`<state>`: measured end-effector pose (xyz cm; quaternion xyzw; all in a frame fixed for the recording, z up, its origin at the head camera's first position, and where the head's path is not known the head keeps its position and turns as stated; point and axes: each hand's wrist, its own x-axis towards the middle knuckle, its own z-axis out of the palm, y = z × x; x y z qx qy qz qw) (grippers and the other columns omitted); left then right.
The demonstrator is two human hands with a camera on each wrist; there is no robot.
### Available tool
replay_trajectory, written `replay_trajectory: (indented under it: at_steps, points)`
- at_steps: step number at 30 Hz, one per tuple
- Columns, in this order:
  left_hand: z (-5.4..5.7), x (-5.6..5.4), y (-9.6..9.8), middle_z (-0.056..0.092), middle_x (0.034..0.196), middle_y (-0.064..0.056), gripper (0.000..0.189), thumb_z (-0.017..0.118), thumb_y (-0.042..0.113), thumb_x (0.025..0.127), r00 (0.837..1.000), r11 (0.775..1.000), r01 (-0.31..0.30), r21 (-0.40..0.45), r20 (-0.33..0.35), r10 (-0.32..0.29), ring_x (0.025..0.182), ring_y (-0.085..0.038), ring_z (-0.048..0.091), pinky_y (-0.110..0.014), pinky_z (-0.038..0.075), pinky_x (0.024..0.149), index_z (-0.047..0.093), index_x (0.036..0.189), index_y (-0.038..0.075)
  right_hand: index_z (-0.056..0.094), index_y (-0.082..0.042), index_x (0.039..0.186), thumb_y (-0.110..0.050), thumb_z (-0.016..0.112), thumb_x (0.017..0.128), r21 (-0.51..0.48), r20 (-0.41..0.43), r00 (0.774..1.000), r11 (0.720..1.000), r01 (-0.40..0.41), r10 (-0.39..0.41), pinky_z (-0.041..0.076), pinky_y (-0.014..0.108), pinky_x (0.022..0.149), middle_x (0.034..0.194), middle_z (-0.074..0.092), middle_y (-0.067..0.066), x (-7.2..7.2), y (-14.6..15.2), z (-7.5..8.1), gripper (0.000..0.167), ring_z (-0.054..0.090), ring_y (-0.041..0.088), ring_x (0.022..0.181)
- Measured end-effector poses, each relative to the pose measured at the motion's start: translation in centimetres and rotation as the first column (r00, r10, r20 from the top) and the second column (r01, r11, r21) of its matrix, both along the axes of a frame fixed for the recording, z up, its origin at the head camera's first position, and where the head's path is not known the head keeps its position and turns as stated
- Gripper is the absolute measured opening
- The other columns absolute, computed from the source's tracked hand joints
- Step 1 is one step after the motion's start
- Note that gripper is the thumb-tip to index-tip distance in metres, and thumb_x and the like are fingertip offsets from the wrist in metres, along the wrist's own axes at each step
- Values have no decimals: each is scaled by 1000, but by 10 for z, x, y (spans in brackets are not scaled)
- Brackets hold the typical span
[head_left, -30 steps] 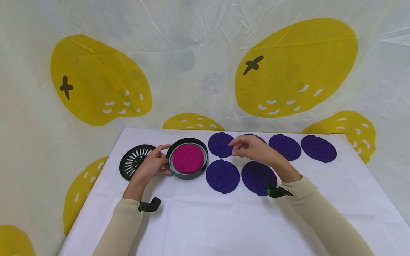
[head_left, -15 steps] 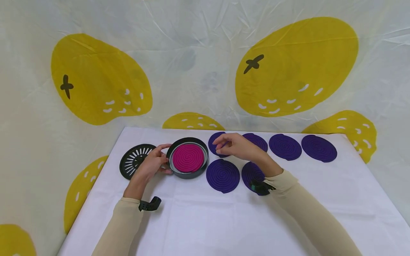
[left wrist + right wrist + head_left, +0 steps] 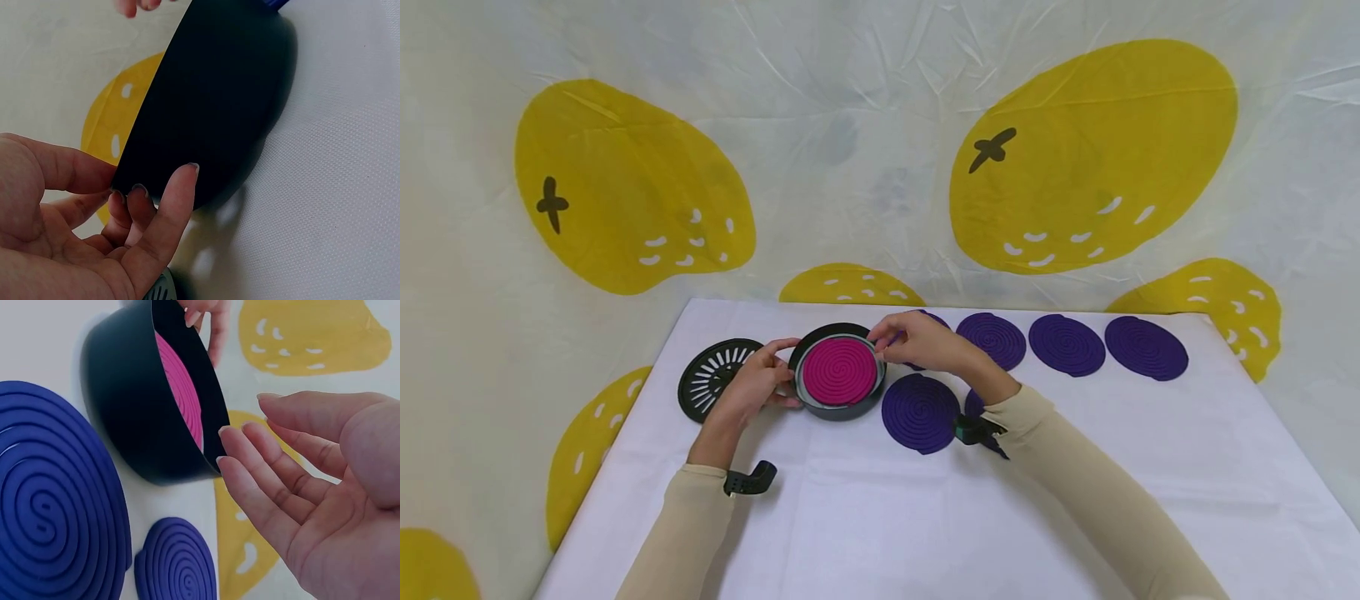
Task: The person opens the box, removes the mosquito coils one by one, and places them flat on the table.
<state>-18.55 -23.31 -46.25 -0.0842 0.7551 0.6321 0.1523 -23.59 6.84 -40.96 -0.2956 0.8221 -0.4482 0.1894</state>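
A round black holder point(image 3: 838, 412) stands on the table with a pink spiral coaster point(image 3: 839, 372) lying inside it. My left hand point(image 3: 756, 385) grips the holder's left rim, as the left wrist view point(image 3: 119, 231) shows from close by. My right hand point(image 3: 925, 340) is at the holder's right rim, its fingertips close to the edge. In the right wrist view the right hand point(image 3: 312, 481) has its fingers spread and holds nothing. Whether those fingertips touch the rim cannot be told. Beneath the right hand a purple spiral coaster point(image 3: 936, 317) is mostly covered.
More purple coasters lie flat to the right: one near the holder point(image 3: 921, 414), others in the back row point(image 3: 991, 342), point(image 3: 1067, 345), point(image 3: 1146, 347). Another sits partly under the right wrist. A black slotted disc point(image 3: 703, 379) lies left, partly behind the left hand.
My right hand has moved left from over the purple coasters to the right rim of the holder. The left hand has stayed at the left rim.
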Motion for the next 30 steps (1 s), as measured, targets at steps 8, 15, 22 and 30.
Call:
replay_trajectory:
  at_steps: [8,15,22,30]
  points:
    - [3,0,-1,46,94,-9,63,41,-8,95,1000,1000,-2,-1,15,2,77,-23,61,-44,65,72,42,153,15,67,2,124,-8,72,93,33,13,1000,999,-23,23,55,25,80,108,73,10,-9,-20,-1,34,67,25,102]
    - [4,0,-1,45,94,-9,62,40,-7,96,1000,1000,1,-1,21,-1,78,-23,60,-44,65,71,42,154,15,63,8,127,-2,71,93,6,80,996,999,-42,42,58,32,93,124,66,23,-12,-35,-3,37,65,30,112]
    - [2,-1,-1,45,94,-10,61,39,-7,96,1000,1000,-1,-1,31,1,78,-24,61,-42,65,70,42,153,16,60,1,133,-10,74,92,143,48,999,990,-2,-5,51,36,108,133,64,16,-16,-52,-7,45,60,26,124]
    - [4,0,1,44,96,-10,61,40,-6,96,999,1000,-10,-3,34,10,78,-25,63,-43,65,70,44,152,18,55,1,140,-14,73,94,215,40,999,977,-9,0,45,38,114,138,60,16,-18,-62,-10,52,55,28,130]
